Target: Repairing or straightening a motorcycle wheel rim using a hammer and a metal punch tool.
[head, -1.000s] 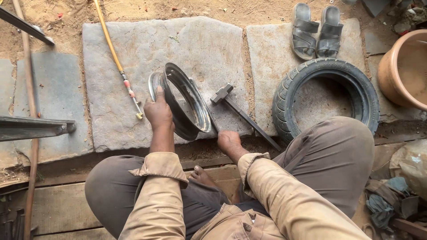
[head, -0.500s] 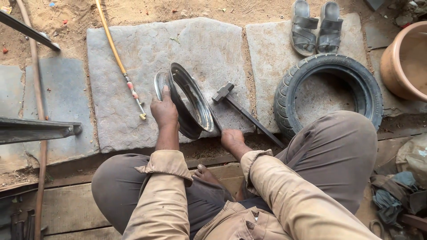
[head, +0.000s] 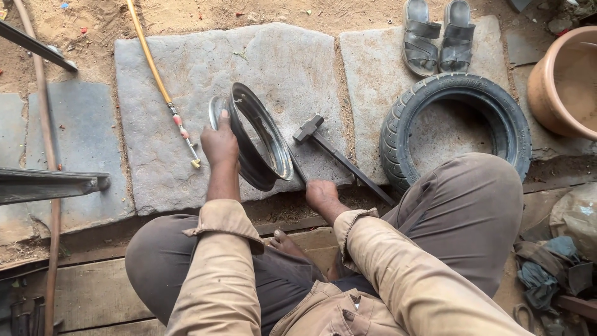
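A dark metal wheel rim stands on its edge on a grey stone slab. My left hand grips the rim's near left edge and holds it upright. My right hand rests fisted at the slab's front edge, around the near end of a thin dark bar that runs up toward the rim; what it is I cannot tell. A hammer with a dark handle lies on the slab just right of the rim, its head pointing away from me. A black rubber tyre lies flat to the right.
A yellow hose with a nozzle lies across the slab's left side. A pair of sandals sits beyond the tyre, a clay-coloured tub at far right. A steel beam juts in from the left. Rags lie at lower right.
The view has drifted slightly. My left hand still holds the rim upright and my right hand has stayed at the slab's front edge.
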